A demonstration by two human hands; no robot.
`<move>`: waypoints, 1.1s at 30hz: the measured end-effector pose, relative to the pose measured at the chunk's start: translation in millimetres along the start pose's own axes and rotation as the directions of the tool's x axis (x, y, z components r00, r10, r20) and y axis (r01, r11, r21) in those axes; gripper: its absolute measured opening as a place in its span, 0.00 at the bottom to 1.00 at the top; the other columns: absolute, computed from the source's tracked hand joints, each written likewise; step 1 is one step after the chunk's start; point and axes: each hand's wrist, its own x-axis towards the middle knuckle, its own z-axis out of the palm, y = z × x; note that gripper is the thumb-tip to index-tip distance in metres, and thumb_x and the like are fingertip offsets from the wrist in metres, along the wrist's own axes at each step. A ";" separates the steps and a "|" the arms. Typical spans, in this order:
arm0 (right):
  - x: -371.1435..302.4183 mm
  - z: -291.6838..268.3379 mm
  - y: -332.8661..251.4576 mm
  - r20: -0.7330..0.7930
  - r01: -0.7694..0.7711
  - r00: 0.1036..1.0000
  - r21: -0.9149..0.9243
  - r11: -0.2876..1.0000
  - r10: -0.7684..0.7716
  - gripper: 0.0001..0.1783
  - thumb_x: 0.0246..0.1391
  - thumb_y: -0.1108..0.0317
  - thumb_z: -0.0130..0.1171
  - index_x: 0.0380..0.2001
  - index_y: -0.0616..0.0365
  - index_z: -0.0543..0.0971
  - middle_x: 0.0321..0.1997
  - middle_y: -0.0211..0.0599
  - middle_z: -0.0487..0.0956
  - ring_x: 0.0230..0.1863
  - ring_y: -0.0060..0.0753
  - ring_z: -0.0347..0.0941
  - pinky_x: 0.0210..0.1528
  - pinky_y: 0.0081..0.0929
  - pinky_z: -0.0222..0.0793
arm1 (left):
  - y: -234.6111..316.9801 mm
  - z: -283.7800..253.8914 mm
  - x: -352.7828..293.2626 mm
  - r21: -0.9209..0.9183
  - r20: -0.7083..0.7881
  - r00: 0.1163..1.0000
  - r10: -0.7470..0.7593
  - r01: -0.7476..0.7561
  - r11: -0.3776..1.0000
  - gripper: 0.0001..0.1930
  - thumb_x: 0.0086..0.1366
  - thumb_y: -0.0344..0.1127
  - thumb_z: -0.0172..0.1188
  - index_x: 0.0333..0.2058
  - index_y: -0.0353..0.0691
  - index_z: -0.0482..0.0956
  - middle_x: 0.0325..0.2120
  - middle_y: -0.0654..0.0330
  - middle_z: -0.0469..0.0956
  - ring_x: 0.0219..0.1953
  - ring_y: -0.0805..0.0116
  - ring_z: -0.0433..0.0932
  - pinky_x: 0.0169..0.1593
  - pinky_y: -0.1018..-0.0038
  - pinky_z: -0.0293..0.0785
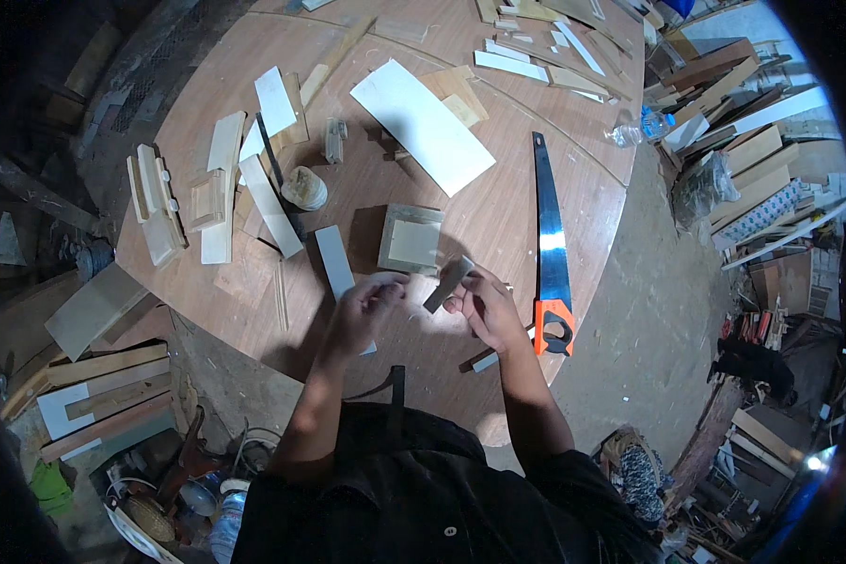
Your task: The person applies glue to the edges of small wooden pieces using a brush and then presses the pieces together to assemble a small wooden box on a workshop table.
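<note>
My right hand [484, 305] grips a short flat wood strip [448, 287] by its upper end, the strip tilted in front of my chest. To its left, my left hand [371, 305] is closed with the fingers curled together; I cannot make out what, if anything, lies in them. Just beyond both hands a small square wooden box [413, 214] with a raised rim sits on the table [498, 244]. A long pale board strip [334, 258] lies partly under my left hand. Beside my right wrist are small wood offcuts [485, 362], partly hidden.
A handsaw [552, 244] with an orange and black handle lies at the right. A large white board [423, 127] is farther back. Several wood pieces [221, 188] and a round jar-like thing [304, 189] stand left. A plastic bottle [644, 127] lies near the right edge.
</note>
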 end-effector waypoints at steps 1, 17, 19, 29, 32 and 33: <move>-8.1 9.6 -2.4 0.057 0.027 0.998 -0.007 1.000 -0.026 0.20 0.61 0.70 0.42 0.52 0.71 0.69 0.42 0.41 0.75 0.33 0.27 0.68 0.41 0.24 0.67 | 4.5 4.3 -3.6 0.006 -0.006 1.000 0.009 -0.009 1.000 0.17 0.72 0.43 0.53 0.49 0.36 0.78 0.37 0.62 0.80 0.40 0.74 0.77 0.44 0.77 0.73; -127.6 87.5 1.0 0.151 0.320 0.947 -0.492 0.810 -0.282 0.11 0.60 0.73 0.60 0.45 0.64 0.78 0.34 0.28 0.78 0.36 0.16 0.72 0.41 0.19 0.69 | 35.7 20.1 -114.9 -0.585 0.275 0.942 -0.191 0.322 0.745 0.19 0.71 0.38 0.45 0.47 0.25 0.74 0.35 0.49 0.78 0.34 0.58 0.79 0.41 0.65 0.75; -141.1 94.5 7.1 0.133 0.336 0.941 -0.462 0.821 -0.311 0.11 0.59 0.73 0.60 0.44 0.65 0.78 0.31 0.28 0.78 0.34 0.17 0.73 0.40 0.18 0.70 | 39.8 23.8 -130.6 -0.593 0.296 0.942 -0.156 0.310 0.744 0.19 0.70 0.38 0.44 0.46 0.26 0.75 0.34 0.49 0.78 0.33 0.58 0.79 0.40 0.64 0.75; -190.8 124.1 30.2 0.138 0.378 0.925 -0.406 0.832 -0.354 0.20 0.52 0.78 0.64 0.49 0.65 0.73 0.32 0.26 0.77 0.35 0.16 0.73 0.38 0.15 0.69 | 52.8 16.1 -197.1 -0.604 0.330 0.940 -0.084 0.278 0.747 0.19 0.72 0.40 0.42 0.51 0.31 0.71 0.32 0.46 0.79 0.32 0.56 0.79 0.40 0.63 0.76; -200.3 137.4 29.7 0.130 0.369 0.929 -0.282 0.885 -0.346 0.22 0.53 0.77 0.63 0.51 0.64 0.72 0.33 0.25 0.77 0.35 0.17 0.73 0.37 0.14 0.68 | 59.6 13.7 -207.6 -0.575 0.283 0.954 -0.104 0.256 0.777 0.19 0.73 0.41 0.44 0.51 0.32 0.71 0.33 0.45 0.79 0.34 0.54 0.80 0.42 0.61 0.77; -204.1 141.6 28.1 0.100 0.323 0.946 -0.202 0.924 -0.309 0.22 0.53 0.77 0.62 0.52 0.64 0.72 0.33 0.25 0.77 0.35 0.16 0.73 0.36 0.14 0.68 | 62.3 13.3 -210.7 -0.558 0.263 0.958 -0.111 0.245 0.793 0.19 0.73 0.42 0.46 0.52 0.32 0.71 0.33 0.45 0.79 0.35 0.54 0.81 0.43 0.60 0.78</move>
